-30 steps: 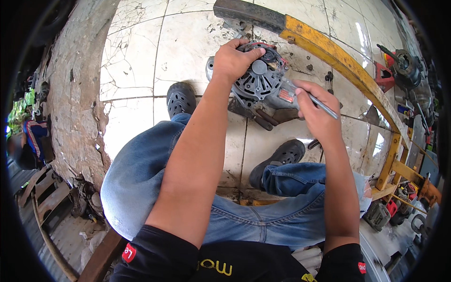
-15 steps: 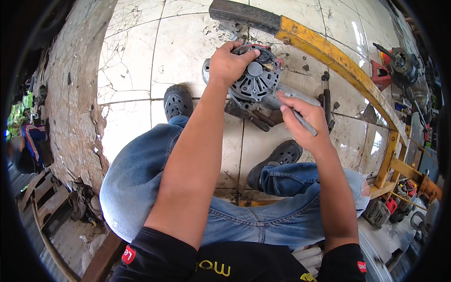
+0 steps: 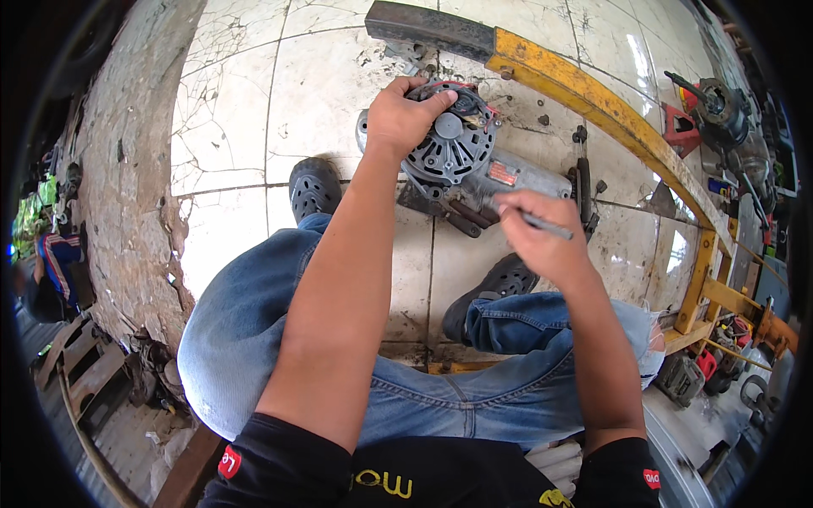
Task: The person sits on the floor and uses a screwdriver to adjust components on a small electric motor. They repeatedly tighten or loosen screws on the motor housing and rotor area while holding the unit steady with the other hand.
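My left hand (image 3: 400, 120) grips the upper left rim of a round grey alternator (image 3: 457, 157), its thumb lying over the top by the wires. The slotted end with a round central cap faces up. My right hand (image 3: 550, 241) is closed around a slim grey metal rod (image 3: 549, 226), held to the lower right of the alternator and apart from it. The rod's front end is hidden by my fingers. Beneath and to the right of the alternator lies a grey metal cylindrical part (image 3: 538, 176) with a red label. Dark tool handles (image 3: 464, 218) stick out below.
A yellow metal frame (image 3: 593, 93) with a dark end arches across the far right. A dark long-handled tool (image 3: 583, 182) lies on the tiled floor (image 3: 224, 144). Red and dark parts (image 3: 716, 114) stand farther right. My clogs (image 3: 315, 188) are on either side below.
My right hand has drawn slightly down and away from the alternator, uncovering the red label. My left hand keeps its grip. The whole view has shifted a little.
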`<state>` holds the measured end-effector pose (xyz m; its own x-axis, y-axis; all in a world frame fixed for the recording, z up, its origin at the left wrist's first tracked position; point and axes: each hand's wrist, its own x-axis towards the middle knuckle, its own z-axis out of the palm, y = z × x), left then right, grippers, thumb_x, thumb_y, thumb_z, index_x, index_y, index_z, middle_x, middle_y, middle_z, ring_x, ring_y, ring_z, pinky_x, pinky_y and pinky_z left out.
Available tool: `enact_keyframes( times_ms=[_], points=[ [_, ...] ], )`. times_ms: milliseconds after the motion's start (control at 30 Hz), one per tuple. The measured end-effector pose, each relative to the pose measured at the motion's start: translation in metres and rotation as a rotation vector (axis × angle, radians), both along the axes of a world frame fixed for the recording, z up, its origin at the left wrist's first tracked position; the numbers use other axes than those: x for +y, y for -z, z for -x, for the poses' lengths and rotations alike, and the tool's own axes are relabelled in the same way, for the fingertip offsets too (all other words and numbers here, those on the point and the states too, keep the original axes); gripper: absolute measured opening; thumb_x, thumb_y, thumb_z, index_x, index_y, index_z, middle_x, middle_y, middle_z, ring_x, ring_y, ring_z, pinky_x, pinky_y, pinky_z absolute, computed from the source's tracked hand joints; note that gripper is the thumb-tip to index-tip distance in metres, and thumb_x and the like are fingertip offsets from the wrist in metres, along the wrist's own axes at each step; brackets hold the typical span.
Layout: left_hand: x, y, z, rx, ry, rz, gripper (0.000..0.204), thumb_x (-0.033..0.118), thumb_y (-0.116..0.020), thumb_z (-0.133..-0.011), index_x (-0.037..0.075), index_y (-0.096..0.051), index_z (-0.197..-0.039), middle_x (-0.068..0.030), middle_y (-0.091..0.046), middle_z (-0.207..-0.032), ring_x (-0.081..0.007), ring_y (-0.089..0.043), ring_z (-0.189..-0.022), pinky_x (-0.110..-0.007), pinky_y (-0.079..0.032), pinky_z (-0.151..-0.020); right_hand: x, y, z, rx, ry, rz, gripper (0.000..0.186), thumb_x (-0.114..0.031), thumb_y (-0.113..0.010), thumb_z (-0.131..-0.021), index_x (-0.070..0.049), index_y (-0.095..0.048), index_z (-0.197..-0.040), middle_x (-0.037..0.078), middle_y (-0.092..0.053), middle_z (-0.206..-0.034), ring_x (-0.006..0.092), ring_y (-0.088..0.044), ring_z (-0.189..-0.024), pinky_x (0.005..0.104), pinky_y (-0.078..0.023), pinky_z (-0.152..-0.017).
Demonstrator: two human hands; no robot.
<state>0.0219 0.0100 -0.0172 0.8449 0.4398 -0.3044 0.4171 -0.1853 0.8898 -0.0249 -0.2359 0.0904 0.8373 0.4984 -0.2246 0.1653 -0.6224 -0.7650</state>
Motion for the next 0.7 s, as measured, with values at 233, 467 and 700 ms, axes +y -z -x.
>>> enact_keyframes(
  times_ms=[233,467,700],
  points=[
    [-0.004,0.001,-0.002,-0.019,0.002,0.061,0.071,0.045,-0.087,-0.074,-0.001,-0.067,-0.124,-0.0181,-0.074,-0.107,-0.0254,-0.071,-0.099,-0.034,-0.055,-0.088,0.007,0.016,-0.029,0.163,0.326,-0.201,0.023,-0.015,-0.064,-0.095,0.002,-0.075,-0.107,0.005,-0.068,-0.074,0.0103,-0.067,-0.066,0.0256,-0.053,-0.064],
    [-0.005,0.002,-0.002,-0.048,-0.014,0.008,0.055,0.035,-0.087,-0.079,-0.003,-0.069,-0.114,-0.0113,-0.074,-0.098,-0.0155,-0.069,-0.086,-0.029,-0.056,-0.077,0.008,0.000,-0.025,0.161,0.350,-0.214,0.029,-0.016,-0.061,-0.099,0.001,-0.070,-0.120,0.006,-0.072,-0.081,0.0101,-0.068,-0.066,0.0254,-0.053,-0.061],
    [-0.004,-0.005,-0.002,0.020,0.039,-0.001,0.070,0.049,-0.086,-0.073,0.002,-0.070,-0.122,-0.0177,-0.075,-0.107,-0.0270,-0.072,-0.100,-0.034,-0.055,-0.090,-0.003,0.019,-0.016,-0.055,0.016,-0.134,0.028,-0.013,-0.062,-0.097,-0.002,-0.071,-0.121,0.006,-0.073,-0.081,0.0114,-0.069,-0.066,0.0267,-0.054,-0.063]
  ],
)
